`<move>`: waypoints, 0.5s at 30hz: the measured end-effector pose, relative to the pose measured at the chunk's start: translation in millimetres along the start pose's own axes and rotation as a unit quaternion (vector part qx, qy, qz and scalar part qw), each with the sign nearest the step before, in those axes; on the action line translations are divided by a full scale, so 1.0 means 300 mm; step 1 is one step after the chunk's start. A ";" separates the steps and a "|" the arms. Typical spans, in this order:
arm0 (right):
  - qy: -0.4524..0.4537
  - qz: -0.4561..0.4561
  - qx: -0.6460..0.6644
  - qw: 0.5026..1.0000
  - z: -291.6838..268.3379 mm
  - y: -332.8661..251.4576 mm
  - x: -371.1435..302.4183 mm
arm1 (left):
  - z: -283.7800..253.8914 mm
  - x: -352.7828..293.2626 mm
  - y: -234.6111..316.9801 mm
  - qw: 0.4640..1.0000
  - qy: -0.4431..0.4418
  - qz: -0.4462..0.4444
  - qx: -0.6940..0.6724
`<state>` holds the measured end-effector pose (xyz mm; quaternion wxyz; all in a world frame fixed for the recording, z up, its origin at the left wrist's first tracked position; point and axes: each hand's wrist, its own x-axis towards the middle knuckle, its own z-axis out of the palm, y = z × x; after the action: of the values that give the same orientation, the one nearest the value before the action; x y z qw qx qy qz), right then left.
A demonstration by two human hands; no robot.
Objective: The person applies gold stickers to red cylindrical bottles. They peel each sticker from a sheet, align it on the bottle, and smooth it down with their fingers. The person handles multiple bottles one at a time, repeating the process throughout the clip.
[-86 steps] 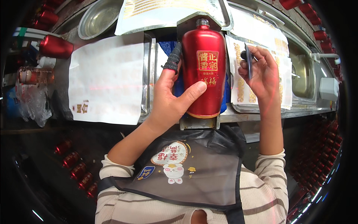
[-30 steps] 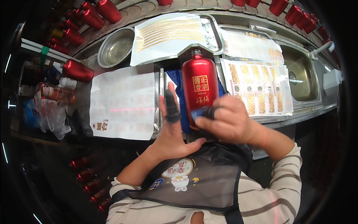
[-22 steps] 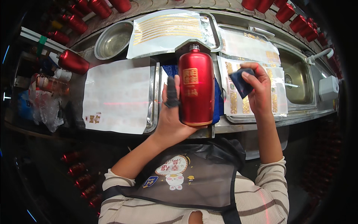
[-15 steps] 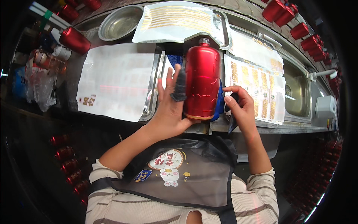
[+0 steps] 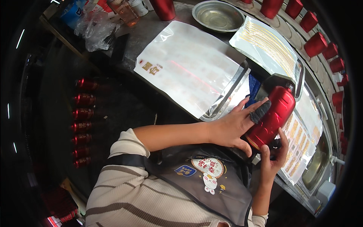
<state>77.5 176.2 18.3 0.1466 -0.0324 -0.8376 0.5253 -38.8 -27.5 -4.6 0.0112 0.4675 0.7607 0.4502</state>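
Note:
A shiny red bottle [image 5: 278,109] with a bare neck lies tilted in front of me, its neck pointing away, against a dark angular stand [image 5: 267,84]. My left hand [image 5: 232,128] lies along its left side with fingers stretched out and thumb near its base. A dark wrap [image 5: 261,112] covers one of those fingers. My right hand [image 5: 272,160] is at the bottle's lower right, thumb and fingers curled around a small dark flat piece [image 5: 277,143], mostly hidden. Blue cloth [image 5: 254,86] shows beside the stand.
Left of the bottle, a white decal sheet [image 5: 189,68] covers a metal tray [image 5: 227,102]. Beyond are a metal bowl [image 5: 218,17] and a gold-striped sheet [image 5: 264,45]. Gold-patterned sheets [image 5: 298,145] lie right, near a sink [image 5: 317,166]. Red bottles [image 5: 315,44] line the far edge.
My view has turned to the left, so the bench now slants down to the right. The bottle and both hands appear farther right. My right hand is closer to the bottle's base.

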 end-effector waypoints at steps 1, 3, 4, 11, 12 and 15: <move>-0.007 0.057 0.047 0.997 -0.024 0.009 -0.002 | -0.051 -0.012 -0.001 0.999 -0.025 -0.016 -0.021; 0.011 0.088 0.118 0.989 -0.056 0.007 0.013 | -0.150 -0.089 -0.070 0.986 0.117 -0.113 -0.024; 0.057 0.077 0.090 0.991 -0.068 0.024 0.013 | -0.216 -0.131 -0.105 0.959 0.208 -0.193 0.000; 0.100 0.146 0.100 0.979 -0.126 0.033 0.037 | -0.729 -0.529 -0.402 0.721 0.409 -0.385 0.407; 0.100 0.126 0.101 0.982 -0.123 0.038 0.047 | -0.754 -0.535 -0.411 0.737 0.395 -0.405 0.369; 0.086 0.119 0.075 0.986 -0.125 0.022 0.083 | -0.770 -0.471 -0.446 0.784 0.347 -0.388 0.338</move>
<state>63.7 216.8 32.9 0.1565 -0.1663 -0.7702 0.5955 -154.2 -306.4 -17.5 -0.2387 -0.0810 0.9337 0.2542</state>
